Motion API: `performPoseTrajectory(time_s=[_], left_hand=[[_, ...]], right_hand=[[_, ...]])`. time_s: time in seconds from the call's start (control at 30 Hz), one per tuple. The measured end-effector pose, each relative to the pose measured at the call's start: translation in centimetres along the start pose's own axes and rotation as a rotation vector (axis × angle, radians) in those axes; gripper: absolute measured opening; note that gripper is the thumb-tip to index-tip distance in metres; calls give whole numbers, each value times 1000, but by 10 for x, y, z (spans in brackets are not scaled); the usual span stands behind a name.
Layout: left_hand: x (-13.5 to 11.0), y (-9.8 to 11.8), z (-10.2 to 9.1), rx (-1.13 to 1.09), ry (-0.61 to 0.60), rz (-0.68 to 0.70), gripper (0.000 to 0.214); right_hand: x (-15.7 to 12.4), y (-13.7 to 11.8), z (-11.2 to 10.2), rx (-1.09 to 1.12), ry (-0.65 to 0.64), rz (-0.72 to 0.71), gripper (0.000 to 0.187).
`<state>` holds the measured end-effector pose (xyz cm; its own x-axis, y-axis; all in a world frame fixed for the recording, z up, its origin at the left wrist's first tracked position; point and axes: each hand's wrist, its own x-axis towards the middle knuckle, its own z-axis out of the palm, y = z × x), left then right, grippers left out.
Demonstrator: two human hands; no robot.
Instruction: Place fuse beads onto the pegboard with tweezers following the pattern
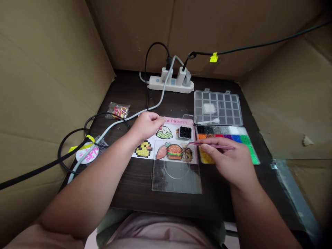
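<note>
My right fingers (206, 148) are clamped on slim pink tweezers (216, 146), their tips pointing toward 10 o'clock and ending just below a small dish of black beads (185, 132). My right hand (228, 157) holds them over the edge of a bead organizer (225, 143) with rows of sorted colors. My left hand (146, 126), fingers loosely together and holding nothing, sits at the top left corner of a pattern sheet (166, 148) at 12 o'clock. Its pink header reads "Pattern", with the word before it mostly hidden by those fingers. The sheet shows a yellow duck, a carrot and a burger. A clear pegboard (176, 181) lies at 6 o'clock from the sheet, and a clear compartment box (218, 108) sits at 1 o'clock. A white power strip (171, 83) stands at the far edge of the dark wood counter (220, 197), with a bag of colored bands (118, 110) at 11 o'clock.
</note>
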<state>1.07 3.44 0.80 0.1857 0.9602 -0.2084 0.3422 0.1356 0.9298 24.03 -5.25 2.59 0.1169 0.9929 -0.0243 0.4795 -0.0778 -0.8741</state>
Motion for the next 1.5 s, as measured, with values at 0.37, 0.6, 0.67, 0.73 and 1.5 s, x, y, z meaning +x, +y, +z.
performPoseTrajectory(time_s=[0.37, 0.6, 0.67, 0.73, 1.5], left_hand=[[2, -5, 0, -27, -14, 4, 26], [1, -6, -1, -9, -31, 28, 30], [1, -4, -1, 3, -29, 14, 29], [1, -2, -1, 13, -23, -5, 29], [0, 0, -1, 34, -17, -15, 27]], right_hand=[[0, 5, 2, 92, 179, -17, 18], [4, 5, 12, 93, 255, -13, 17], [6, 5, 16, 95, 248, -9, 18], [7, 5, 20, 97, 228, -11, 19], [9, 6, 25, 117, 136, -3, 18]])
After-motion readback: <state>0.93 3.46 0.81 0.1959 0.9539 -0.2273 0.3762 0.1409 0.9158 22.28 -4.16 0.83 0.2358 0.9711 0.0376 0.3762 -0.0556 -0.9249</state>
